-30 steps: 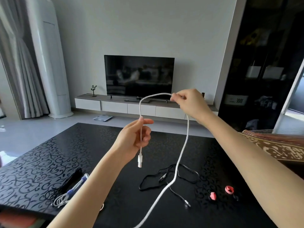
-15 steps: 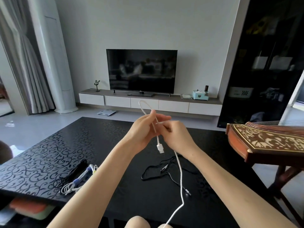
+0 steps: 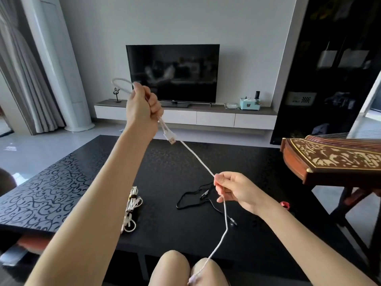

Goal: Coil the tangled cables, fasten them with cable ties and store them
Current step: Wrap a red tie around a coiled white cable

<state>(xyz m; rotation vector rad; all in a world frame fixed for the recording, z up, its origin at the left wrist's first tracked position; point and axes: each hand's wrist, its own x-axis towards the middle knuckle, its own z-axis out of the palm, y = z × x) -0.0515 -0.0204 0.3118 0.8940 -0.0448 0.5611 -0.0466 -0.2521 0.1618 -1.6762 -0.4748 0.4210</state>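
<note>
I count one tied white cable bundle point(image 3: 132, 205) done on the black patterned table point(image 3: 61, 182), and the loose black cable point(image 3: 193, 198) untouched. My left hand point(image 3: 144, 106) clenches the thin white USB cable point(image 3: 198, 159), its first loop raised above the table. My right hand point(image 3: 235, 188) pinches its slack.

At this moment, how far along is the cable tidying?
Done: one tied white bundle lies on the table. In hand: the left hand grips a loop of a white cable, its USB plug hanging below the fist; the right hand pinches it lower down, the rest trailing to the lap. Left: the black cable lies loose; a red tie lies nearby. No storage shows.
</note>
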